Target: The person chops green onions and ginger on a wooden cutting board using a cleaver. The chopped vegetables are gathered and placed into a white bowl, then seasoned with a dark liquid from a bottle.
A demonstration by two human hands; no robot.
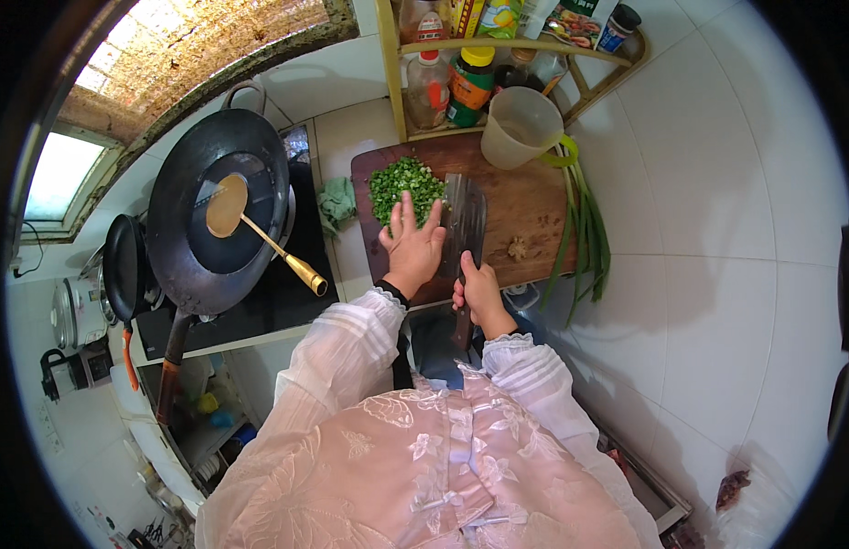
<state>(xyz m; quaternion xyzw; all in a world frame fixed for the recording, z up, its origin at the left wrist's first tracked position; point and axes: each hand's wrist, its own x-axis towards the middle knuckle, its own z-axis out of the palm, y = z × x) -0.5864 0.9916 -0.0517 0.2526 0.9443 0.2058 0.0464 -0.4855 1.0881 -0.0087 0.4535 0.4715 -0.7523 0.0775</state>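
My right hand (481, 294) is closed around the dark handle of a cleaver (471, 209), whose broad blade lies near the board, beside the chopped green onions. My left hand (412, 247) has its fingers spread over the near edge of the pile of chopped green onions (402, 180) and holds nothing that I can see. The pile sits on the left part of a wooden cutting board (527, 199). A small heap of minced garlic or ginger (517, 248) lies right of the cleaver. Long whole green onions (588, 240) hang over the board's right edge.
A translucent plastic measuring jug (519, 130) stands at the board's back right, before a rack (514, 42) of bottles. Left are a green cloth (337, 200) and a cooktop (308, 274) bearing a wok (191, 274) with a golden ladle (227, 206), and a smaller pan (122, 267).
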